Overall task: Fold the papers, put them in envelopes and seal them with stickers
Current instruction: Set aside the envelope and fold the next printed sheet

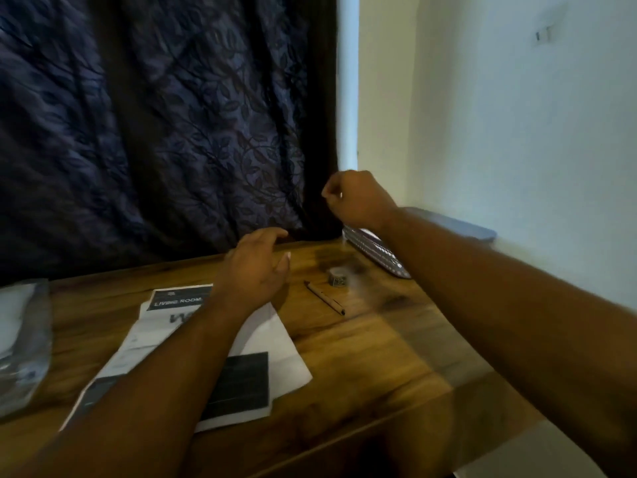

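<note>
While both hands are off the table (362, 357), the papers (282, 346) lie flat and overlapped on the wood, partly under the left forearm, with no fold visible.

Left hand (255, 267): hovers above the papers' far edge, fingers loosely spread, holding nothing.

Right hand (358, 198): raised by the curtain (172, 132), fingers curled toward the thumb. There is a small glint there; I cannot tell if anything is pinched.

Judgement: folding not begun. The next move needs both hands down on the top sheet, edges matched.

A small roll (337, 276), probably stickers, and a pen (324, 297) lie just beyond the papers. A grey plastic packet (20, 339) sits at the left edge. No envelopes identifiable. Pale wall (517, 132) at right.
</note>
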